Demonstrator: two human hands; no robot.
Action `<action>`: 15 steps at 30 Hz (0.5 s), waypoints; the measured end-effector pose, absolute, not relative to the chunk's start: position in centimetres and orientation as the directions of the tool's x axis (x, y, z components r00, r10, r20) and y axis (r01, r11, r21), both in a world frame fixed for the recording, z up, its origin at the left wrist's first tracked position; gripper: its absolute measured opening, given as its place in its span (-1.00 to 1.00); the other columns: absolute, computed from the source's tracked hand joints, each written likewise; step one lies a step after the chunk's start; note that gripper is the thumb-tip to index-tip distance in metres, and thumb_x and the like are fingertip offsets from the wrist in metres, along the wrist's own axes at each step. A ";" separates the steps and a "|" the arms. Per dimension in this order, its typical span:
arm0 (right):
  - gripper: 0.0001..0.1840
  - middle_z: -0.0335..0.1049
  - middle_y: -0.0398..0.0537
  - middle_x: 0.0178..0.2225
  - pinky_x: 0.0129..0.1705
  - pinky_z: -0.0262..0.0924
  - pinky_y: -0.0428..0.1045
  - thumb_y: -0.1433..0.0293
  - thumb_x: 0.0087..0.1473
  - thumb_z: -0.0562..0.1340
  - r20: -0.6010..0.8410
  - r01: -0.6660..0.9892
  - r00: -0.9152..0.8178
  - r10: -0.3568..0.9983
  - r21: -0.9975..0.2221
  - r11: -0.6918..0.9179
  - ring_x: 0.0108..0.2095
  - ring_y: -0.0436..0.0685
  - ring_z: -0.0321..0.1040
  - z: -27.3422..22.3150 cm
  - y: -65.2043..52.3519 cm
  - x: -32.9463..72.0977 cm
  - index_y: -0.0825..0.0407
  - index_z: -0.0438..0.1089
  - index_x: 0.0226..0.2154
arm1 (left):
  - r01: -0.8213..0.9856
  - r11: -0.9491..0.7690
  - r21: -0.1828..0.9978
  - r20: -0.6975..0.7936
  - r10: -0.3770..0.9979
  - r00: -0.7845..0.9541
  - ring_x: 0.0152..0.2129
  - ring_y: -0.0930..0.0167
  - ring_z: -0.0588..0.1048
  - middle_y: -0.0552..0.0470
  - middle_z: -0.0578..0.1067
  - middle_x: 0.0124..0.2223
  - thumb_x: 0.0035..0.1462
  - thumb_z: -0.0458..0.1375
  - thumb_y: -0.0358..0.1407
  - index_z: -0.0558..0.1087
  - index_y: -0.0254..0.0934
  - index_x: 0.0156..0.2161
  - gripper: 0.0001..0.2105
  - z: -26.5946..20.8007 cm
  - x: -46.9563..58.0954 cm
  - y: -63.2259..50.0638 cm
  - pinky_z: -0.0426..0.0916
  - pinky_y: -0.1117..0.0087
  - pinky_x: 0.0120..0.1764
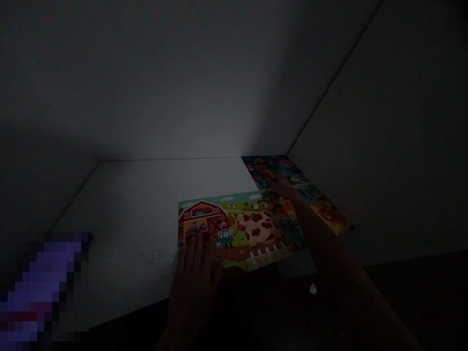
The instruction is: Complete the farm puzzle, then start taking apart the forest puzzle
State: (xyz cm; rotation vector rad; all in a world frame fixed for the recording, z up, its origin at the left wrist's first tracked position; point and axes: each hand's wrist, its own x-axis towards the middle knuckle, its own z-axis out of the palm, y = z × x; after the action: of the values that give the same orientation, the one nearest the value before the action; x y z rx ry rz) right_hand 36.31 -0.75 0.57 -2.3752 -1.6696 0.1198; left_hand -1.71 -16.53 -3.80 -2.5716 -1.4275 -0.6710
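A bright farm picture board (pixel 252 229) with a barn, a farmer and a cow lies near the front of the white surface. My left hand (pixel 195 273) rests on its lower left corner, fingers stretched out and a little apart. My right arm crosses over the board's right end. Farther back, my right hand (pixel 281 185) touches a dark blue picture sheet (pixel 288 165) with its fingers extended, though the dim light blurs them. Another colourful animal picture (pixel 331 219) shows to the right of my forearm, partly covered by it.
White walls (pixel 183 97) enclose the surface at the back and both sides, meeting the blue sheet at the far right corner. At the lower left is a pixelated purple screen-like object (pixel 47 273). A small pale shiny spot (pixel 313 288) shows below the front edge.
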 end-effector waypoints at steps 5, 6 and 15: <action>-0.36 0.21 0.36 0.20 0.15 0.09 0.31 0.08 0.29 0.02 0.009 0.894 0.414 0.910 -0.194 -0.404 0.17 0.46 0.23 -0.8 0.4 36.3 0.06 0.11 0.29 | 0.844 -0.523 0.117 0.415 0.798 0.437 0.28 0.05 0.17 -0.27 0.24 0.31 0.32 -0.09 -0.13 0.30 -0.37 0.26 -0.48 -3.7 -1.7 -16.7 0.17 -0.08 0.23; -0.35 0.19 0.37 0.21 0.15 0.08 0.33 0.07 0.29 0.01 0.000 0.891 0.422 0.907 -0.185 -0.414 0.17 0.47 0.22 -0.9 0.5 36.3 0.04 0.10 0.30 | 0.844 -0.523 0.121 0.419 0.797 0.435 0.28 0.04 0.18 -0.28 0.24 0.31 0.32 -0.08 -0.12 0.30 -0.37 0.26 -0.48 -3.7 -1.6 -16.8 0.18 -0.09 0.22; -0.32 0.19 0.28 0.21 0.17 0.06 0.26 0.01 0.27 -0.04 -0.052 0.890 0.440 0.896 -0.108 -0.443 0.21 0.43 0.16 -0.4 0.9 33.8 -0.01 0.07 0.31 | 0.850 -0.511 0.125 0.471 0.785 0.403 0.27 0.03 0.19 -0.31 0.25 0.30 0.31 -0.08 -0.17 0.35 -0.40 0.22 -0.51 -3.9 -1.3 -16.8 0.18 -0.07 0.21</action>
State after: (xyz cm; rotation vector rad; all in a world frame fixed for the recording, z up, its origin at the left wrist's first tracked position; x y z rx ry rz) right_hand 33.83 0.90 -0.41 -2.6107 -1.6216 0.1564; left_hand -1.32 -16.85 -3.90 -2.5152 -1.4754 -0.7311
